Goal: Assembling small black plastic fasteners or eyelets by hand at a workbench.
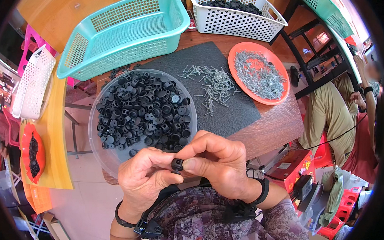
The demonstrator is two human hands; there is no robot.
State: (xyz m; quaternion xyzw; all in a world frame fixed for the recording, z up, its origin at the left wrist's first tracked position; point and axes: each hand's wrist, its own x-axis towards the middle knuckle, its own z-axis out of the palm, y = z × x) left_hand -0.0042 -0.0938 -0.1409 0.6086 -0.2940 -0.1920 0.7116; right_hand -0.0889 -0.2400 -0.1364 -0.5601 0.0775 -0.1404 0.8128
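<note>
A small round black plastic part (177, 164) with a hole in its side is pinched between the fingertips of both my hands, above the table's near edge. My left hand (144, 173) grips it from the left with thumb and forefinger. From the right, my right hand (220, 166) closes thumb and forefinger on it. Just beyond my hands stands a clear round tub (97, 148) heaped with similar black parts (145, 107). Right of the tub, many small silver screws or pins (215, 84) lie loose on a dark mat (243, 118).
An orange plate (284, 68) heaped with silver pieces sits at the right. Behind are a teal basket (123, 24) and a white basket (239, 25) with black pieces inside. A red dish (26, 147) stands far left. Another person (329, 111) sits at the right.
</note>
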